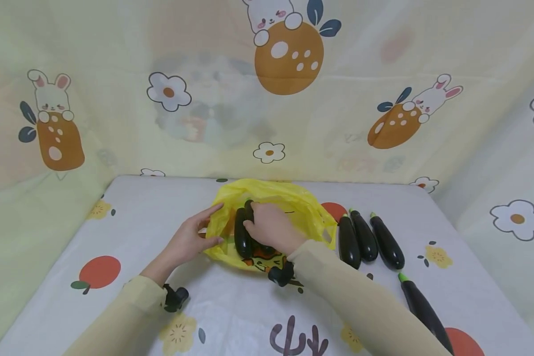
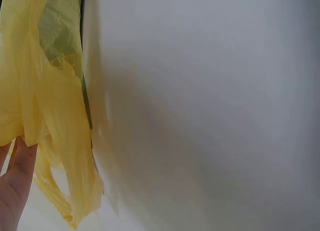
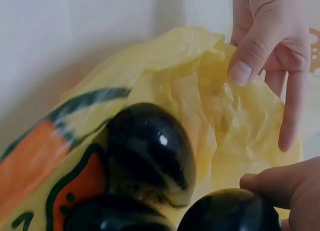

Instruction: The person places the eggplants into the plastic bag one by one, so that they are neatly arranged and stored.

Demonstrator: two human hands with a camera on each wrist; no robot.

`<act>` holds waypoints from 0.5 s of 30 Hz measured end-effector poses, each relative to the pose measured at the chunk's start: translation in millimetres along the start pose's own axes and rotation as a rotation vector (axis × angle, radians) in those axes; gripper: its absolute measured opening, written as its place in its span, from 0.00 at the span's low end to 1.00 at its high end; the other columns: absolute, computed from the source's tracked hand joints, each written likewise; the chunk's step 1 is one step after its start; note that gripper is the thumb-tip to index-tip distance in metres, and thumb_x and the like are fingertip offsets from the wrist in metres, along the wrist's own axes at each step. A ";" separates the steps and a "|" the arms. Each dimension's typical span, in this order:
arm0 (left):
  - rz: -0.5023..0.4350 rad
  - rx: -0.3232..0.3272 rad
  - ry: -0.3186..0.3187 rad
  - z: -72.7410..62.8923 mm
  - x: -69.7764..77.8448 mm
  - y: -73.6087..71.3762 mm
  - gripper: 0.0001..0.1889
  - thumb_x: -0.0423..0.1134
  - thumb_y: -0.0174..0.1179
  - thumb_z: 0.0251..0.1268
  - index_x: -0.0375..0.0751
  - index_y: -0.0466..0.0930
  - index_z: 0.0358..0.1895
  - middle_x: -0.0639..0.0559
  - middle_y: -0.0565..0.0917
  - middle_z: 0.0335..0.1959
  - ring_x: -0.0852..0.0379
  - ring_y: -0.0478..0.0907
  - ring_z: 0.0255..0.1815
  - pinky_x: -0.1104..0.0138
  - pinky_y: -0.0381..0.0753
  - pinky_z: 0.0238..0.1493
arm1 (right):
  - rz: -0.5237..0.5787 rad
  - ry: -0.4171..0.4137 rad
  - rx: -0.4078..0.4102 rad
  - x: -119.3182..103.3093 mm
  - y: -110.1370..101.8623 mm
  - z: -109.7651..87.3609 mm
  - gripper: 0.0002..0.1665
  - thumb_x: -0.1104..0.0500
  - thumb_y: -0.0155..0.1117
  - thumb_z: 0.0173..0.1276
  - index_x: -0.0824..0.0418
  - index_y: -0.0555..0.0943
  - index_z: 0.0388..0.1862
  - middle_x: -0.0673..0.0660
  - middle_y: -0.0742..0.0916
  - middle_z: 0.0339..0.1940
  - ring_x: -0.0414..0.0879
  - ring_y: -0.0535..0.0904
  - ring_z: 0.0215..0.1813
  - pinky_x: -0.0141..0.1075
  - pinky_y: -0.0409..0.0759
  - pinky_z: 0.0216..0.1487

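A yellow plastic bag (image 1: 307,207) lies with its mouth spread wide at the table's far middle. My right hand (image 1: 273,227) reaches inside and grips a dark eggplant (image 3: 230,211) by its upper part, thumb against its side. Close beside it in the bag lies another eggplant (image 1: 242,233), and a further eggplant (image 3: 115,213) shows low in the right wrist view. At the bag's left rim is my left hand (image 1: 188,242), thumb and fingers spread and fairly straight, touching the plastic. The left wrist view shows its fingers (image 2: 22,166) against the bag's crumpled side.
Right of the bag, three eggplants (image 1: 364,236) lie side by side, green stem ends pointing away. A fourth eggplant (image 1: 422,309) lies nearer, beside my right sleeve (image 1: 351,296). The table (image 1: 231,316) has a printed white cloth; a patterned curtain (image 1: 213,163) hangs behind it.
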State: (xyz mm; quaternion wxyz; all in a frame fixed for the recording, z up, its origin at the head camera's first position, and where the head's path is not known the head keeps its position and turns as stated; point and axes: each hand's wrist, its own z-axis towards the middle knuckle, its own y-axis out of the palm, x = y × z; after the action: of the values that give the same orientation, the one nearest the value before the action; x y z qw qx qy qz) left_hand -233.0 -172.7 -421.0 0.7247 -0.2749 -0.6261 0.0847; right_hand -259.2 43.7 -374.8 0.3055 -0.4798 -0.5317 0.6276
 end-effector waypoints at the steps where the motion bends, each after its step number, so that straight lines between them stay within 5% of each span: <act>1: 0.002 -0.001 -0.002 0.1 0.3 0.1 0.43 0.26 0.68 0.62 0.47 0.61 0.80 0.38 0.60 0.81 0.31 0.67 0.75 0.48 0.82 0.65 | -0.010 0.001 0.008 -1.7 1.6 1.5 0.27 0.50 0.61 0.76 0.69 0.77 0.64 0.65 0.88 0.55 0.55 0.86 0.52 0.45 0.87 0.55; 8: 0.011 -0.004 -0.002 1.8 2.4 1.4 0.43 0.26 0.68 0.62 0.47 0.61 0.80 0.38 0.61 0.81 0.30 0.69 0.74 0.47 0.82 0.65 | -0.136 0.046 0.028 -9.5 11.2 4.0 0.24 0.47 0.63 0.75 0.68 0.81 0.51 0.62 0.88 0.39 0.51 0.87 0.36 0.41 0.89 0.35; 15: 0.008 -0.004 -0.003 1.7 1.8 1.6 0.43 0.26 0.68 0.63 0.47 0.61 0.80 0.38 0.61 0.80 0.31 0.68 0.74 0.47 0.82 0.65 | -0.204 0.055 0.032 -11.1 21.1 2.7 0.27 0.44 0.62 0.75 0.68 0.81 0.54 0.62 0.88 0.45 0.52 0.87 0.38 0.42 0.90 0.37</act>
State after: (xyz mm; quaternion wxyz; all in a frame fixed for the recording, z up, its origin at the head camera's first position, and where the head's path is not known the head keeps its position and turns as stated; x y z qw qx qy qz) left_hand -233.9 -170.0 -420.2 0.7228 -0.2785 -0.6264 0.0870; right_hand -255.1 27.5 -392.0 0.3896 -0.4353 -0.5592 0.5882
